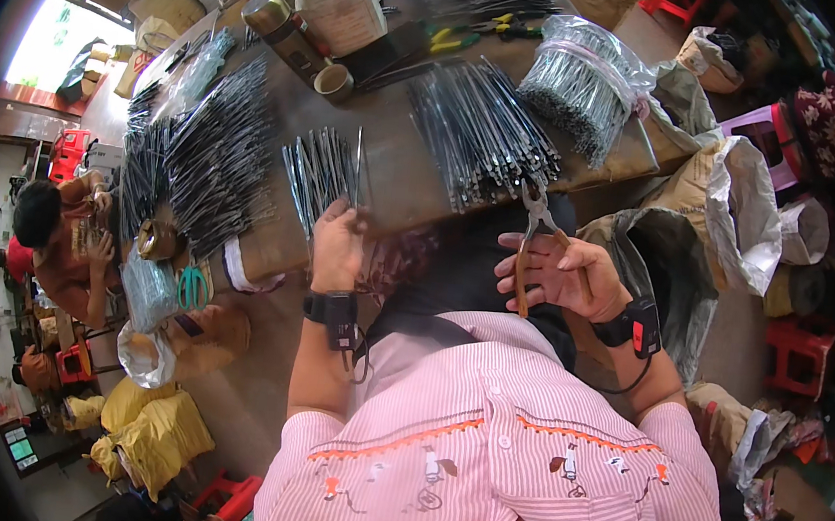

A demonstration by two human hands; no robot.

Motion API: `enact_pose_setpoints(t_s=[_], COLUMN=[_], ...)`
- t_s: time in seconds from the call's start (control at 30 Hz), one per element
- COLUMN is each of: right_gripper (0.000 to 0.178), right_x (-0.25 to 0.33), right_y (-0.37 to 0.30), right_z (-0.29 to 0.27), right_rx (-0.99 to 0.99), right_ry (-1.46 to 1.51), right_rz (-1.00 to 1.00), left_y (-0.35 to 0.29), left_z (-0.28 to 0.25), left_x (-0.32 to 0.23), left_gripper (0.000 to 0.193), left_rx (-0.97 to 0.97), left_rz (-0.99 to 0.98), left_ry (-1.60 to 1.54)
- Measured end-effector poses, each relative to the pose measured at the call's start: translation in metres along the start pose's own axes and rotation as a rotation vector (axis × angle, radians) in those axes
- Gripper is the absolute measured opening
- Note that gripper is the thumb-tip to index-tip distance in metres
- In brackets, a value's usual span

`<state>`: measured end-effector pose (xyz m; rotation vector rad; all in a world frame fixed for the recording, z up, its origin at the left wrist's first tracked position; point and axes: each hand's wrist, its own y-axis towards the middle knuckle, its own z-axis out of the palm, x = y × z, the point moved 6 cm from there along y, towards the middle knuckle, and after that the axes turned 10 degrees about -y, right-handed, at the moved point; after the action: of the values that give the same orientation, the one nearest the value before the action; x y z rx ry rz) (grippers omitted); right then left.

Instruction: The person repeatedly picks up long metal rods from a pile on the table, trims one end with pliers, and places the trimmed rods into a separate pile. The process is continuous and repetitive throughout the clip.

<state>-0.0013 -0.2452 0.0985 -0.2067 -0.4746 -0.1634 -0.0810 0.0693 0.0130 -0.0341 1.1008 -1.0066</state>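
Observation:
My left hand (pixel 339 243) is closed at the table's near edge, with a thin metal rod (pixel 358 159) standing up from its fingers. Just beyond it lies a small pile of dark thin rods (pixel 313 175). In my right hand (pixel 567 275) is a pair of pliers (pixel 527 241), its handles spread between palm and fingers and its jaws pointing away from me. The jaws are close to the near end of a larger pile of shiny rods (pixel 485 131). Whether they touch a rod, I cannot tell.
Dark rods (pixel 216 156) lie heaped on the left. A plastic-wrapped rod bundle (pixel 586 81) sits at the far right. Farther back are a thermos (pixel 277 26), a cup (pixel 334 82), a box (pixel 341 12) and yellow-handled pliers (pixel 451 39). Another person (pixel 68 237) works at left.

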Motion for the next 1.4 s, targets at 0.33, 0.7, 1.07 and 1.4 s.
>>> enact_pose_setpoints(t_s=[0.33, 0.7, 1.07, 1.4], right_gripper=[0.067, 0.068, 0.020, 0.031], right_x=[0.000, -0.003, -0.004, 0.032], right_y=[-0.008, -0.015, -0.045, -0.052], right_z=[-0.012, -0.017, -0.059, -0.091], right_rx=[-0.054, -0.317, -0.795, -0.514], right_ry=[0.015, -0.301, -0.685, -0.139], right_rz=[-0.009, 0.037, -0.126, -0.460], left_y=[-0.019, -0.030, -0.010, -0.041], left_z=[0.035, 0.104, 0.108, 0.103], left_x=[-0.013, 0.024, 0.049, 0.046], left_gripper=[0.044, 0.040, 0.027, 0.020], left_rx=[0.074, 0.157, 0.266, 0.335], left_rz=[0.350, 0.740, 0.069, -0.437], left_ry=[0.662, 1.263, 0.743, -0.077])
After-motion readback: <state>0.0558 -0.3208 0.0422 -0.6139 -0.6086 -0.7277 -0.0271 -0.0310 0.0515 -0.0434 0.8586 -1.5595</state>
